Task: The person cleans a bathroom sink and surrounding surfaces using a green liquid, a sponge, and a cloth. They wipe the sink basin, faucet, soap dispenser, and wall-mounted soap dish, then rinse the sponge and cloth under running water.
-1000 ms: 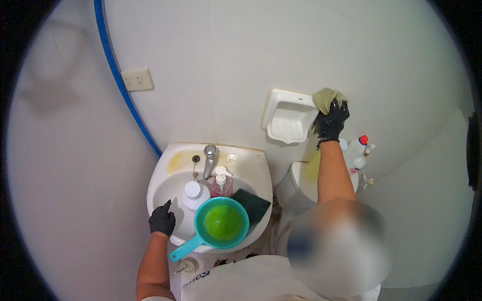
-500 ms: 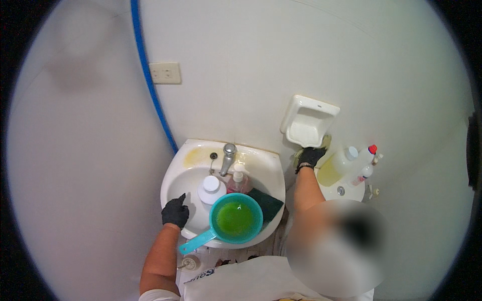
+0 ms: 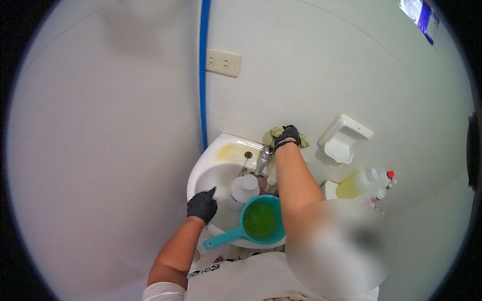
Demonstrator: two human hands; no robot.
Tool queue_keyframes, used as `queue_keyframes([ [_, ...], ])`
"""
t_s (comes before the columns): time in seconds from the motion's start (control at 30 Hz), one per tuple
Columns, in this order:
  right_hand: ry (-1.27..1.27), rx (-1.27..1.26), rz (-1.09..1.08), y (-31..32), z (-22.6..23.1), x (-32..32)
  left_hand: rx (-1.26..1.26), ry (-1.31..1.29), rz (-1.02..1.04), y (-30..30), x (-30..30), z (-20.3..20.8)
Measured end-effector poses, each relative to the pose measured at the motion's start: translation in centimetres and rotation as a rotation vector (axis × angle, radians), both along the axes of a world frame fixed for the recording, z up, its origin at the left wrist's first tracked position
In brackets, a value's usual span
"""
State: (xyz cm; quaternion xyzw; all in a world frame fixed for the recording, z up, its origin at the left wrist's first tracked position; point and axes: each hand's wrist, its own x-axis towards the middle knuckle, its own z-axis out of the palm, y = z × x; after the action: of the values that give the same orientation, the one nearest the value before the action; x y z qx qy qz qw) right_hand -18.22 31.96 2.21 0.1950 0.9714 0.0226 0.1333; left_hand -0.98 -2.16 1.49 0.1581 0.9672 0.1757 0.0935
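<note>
In a black glove, my left hand [image 3: 202, 206] rests on the left side of the white sink [image 3: 230, 142], one finger stretched out over the basin. It holds nothing that I can see. Also black-gloved, my right hand [image 3: 288, 136] presses a yellowish-green cloth [image 3: 272, 136] to the wall just behind the metal faucet [image 3: 264, 159]. A turquoise dipper [image 3: 224, 238] with green liquid sits across the sink's front, near my right forearm. Behind it stands a white bottle [image 3: 245, 190]. A pump bottle [image 3: 271, 181] beside that is partly hidden by my forearm.
A white soap dish [image 3: 345, 139] juts from the wall at right. Below it, a jug of yellow liquid [image 3: 355, 184] and a red-capped bottle [image 3: 383, 181] stand on a white ledge [image 3: 330, 190]. A blue hose [image 3: 203, 75] runs down the wall beside an outlet [image 3: 224, 62].
My right hand has carried the cloth leftward, from under the soap dish to the wall behind the faucet. My left hand stays on the sink's left side. The view has shifted.
</note>
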Motion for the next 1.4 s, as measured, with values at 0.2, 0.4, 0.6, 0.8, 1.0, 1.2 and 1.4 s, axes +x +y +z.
queue_keyframes([
  [0.2,0.054,0.159,0.205,-6.6,6.4,-2.2,0.120,0.090,-0.117,1.6,-0.7,-1.4],
  [0.4,0.373,-0.486,0.100,-10.4,-0.7,-13.4,0.134,-0.020,-0.179,3.0,-0.7,0.5],
  [0.6,0.349,-0.485,0.254,-16.7,3.0,-9.1,0.059,-0.048,-0.103,1.3,-0.6,0.2],
  [0.8,0.030,-0.233,0.453,-7.3,6.5,-3.5,0.077,-0.006,-0.141,2.9,-0.8,0.3],
  [1.0,-0.182,-0.023,0.094,6.6,2.1,1.9,0.081,0.027,-0.165,4.4,-0.8,0.7],
  [1.2,-0.103,-0.088,-0.056,11.9,2.1,10.5,0.005,0.062,-0.081,3.3,-0.2,0.2],
  [1.4,0.117,-0.126,-0.214,16.3,3.2,17.5,-0.039,0.088,-0.058,3.1,-0.1,-0.8],
])
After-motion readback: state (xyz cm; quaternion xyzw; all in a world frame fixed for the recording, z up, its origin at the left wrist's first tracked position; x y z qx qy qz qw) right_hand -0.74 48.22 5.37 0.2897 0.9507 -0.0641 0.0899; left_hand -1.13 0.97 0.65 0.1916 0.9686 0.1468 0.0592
